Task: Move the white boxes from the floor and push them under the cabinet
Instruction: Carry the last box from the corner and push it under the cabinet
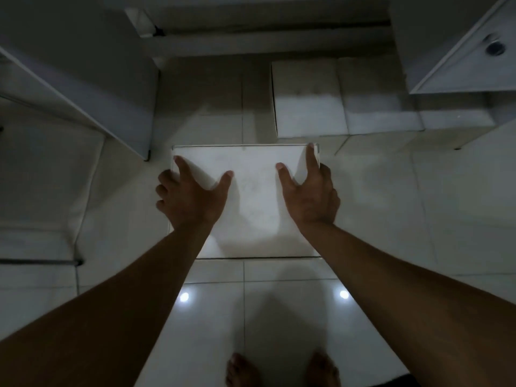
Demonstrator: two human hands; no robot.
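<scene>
A flat white box [251, 202] is in the middle of the head view, over the tiled floor. My left hand [190, 199] grips its left edge, thumb and forefinger on top, the other fingers curled round the side. My right hand [310, 194] grips the right edge the same way, forefinger reaching to the far right corner. Whether the box rests on the floor or is lifted I cannot tell. Further white boxes [310, 101] lie side by side at the back right, partly under the cabinet [458, 60].
A pale cabinet or furniture body [92, 79] stands at the left, its corner close to the box's far left corner. A wall base [265, 32] runs along the back. My bare feet [282, 370] stand on the glossy tiles at the bottom.
</scene>
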